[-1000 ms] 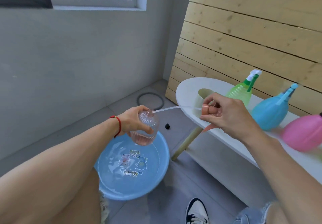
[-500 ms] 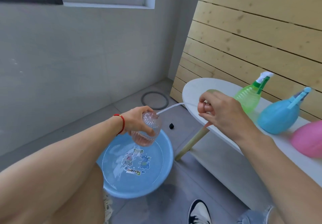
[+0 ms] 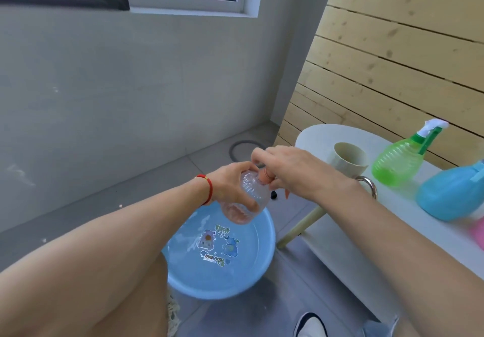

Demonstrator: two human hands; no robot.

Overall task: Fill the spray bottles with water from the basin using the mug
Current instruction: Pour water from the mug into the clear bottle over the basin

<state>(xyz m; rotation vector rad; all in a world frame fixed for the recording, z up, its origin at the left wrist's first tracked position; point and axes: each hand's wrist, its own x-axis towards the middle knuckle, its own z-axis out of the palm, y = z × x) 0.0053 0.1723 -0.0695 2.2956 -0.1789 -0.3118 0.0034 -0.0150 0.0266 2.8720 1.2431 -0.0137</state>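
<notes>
- Right hand: fingers closed on the pink spray head, which sits at the neck of the clear pink spray bottle; whether it is threaded on cannot be told.
- Left hand: fingers wrapped around the shoulder of that bottle, holding it tilted above the blue basin.
- Bottle contents: a little water appears to pool in its lower end; the level is unclear.
- Basin: on the floor, holding shallow water over a cartoon print.
- Mug: upright on the white table, in neither hand.
- Green spray bottle and blue spray bottle: capped, on the table beside the mug; the green one looks part full.
- Progress, as judged: one bottle is being capped; how full the others are is uncertain.
</notes>
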